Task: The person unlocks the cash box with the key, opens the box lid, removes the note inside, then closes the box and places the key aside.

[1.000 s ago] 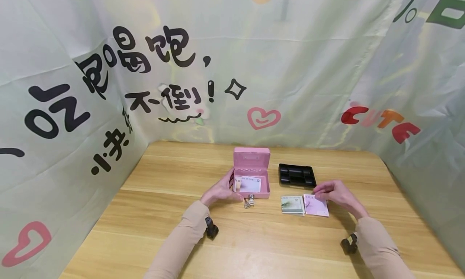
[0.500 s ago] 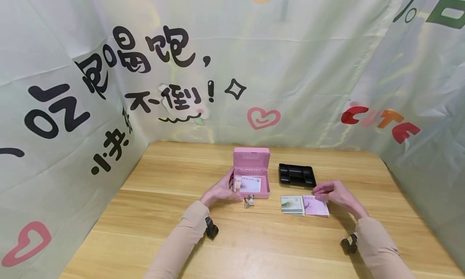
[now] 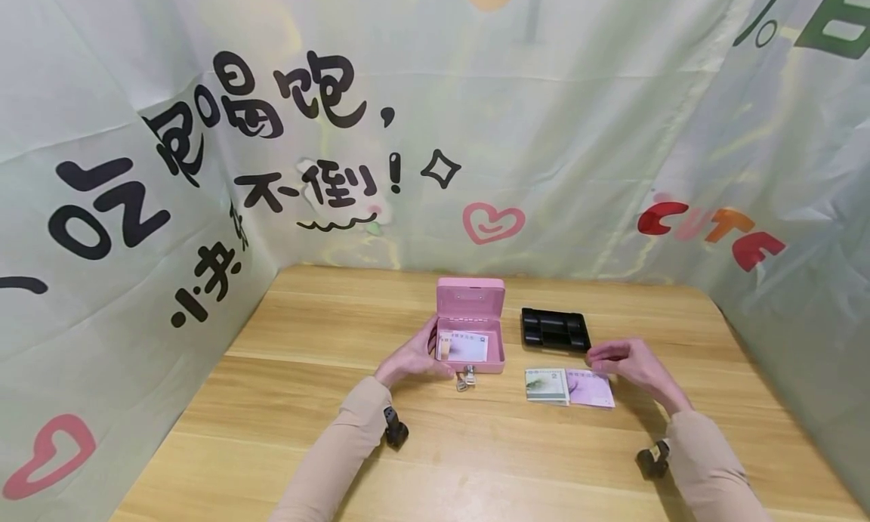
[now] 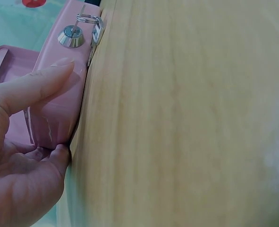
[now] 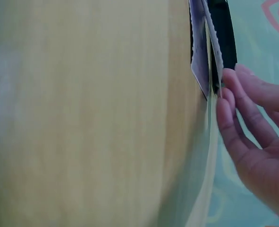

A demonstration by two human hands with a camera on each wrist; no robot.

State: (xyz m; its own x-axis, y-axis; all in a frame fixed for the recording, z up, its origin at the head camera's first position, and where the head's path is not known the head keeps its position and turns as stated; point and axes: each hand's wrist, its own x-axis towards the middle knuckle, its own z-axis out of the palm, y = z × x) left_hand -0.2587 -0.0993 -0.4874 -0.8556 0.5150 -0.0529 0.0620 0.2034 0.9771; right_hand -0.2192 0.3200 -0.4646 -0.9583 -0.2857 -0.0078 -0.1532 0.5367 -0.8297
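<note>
At the front left corner of a pink cash box [image 3: 504, 348], my left hand [image 3: 414, 354] grips the wall, thumb [image 4: 45, 85] across the front and fingers around the side. Its lid [image 3: 470, 298] stands raised, and banknotes [image 3: 469, 347] lie inside. Keys [image 4: 97, 34] hang at the round lock [image 4: 71, 37]. To the right, green banknotes [image 3: 546, 385] lie beside purple banknotes [image 3: 590, 390]. My right hand [image 3: 632, 362] is at the far right corner of the purple ones, fingers loosely bent. In the right wrist view its fingertips [image 5: 224, 106] are right at the notes' edge, which stands partly apart.
A black compartment tray [image 3: 556, 330] sits behind the banknotes, close to my right fingers. The wooden table [image 3: 489, 461] meets printed cloth walls [image 3: 578, 129] at the back and sides.
The purple banknotes have turned slightly and now meet the green ones at their left edge. My right fingertips have drawn back a little toward the notes' corner. My left hand stays on the cash box.
</note>
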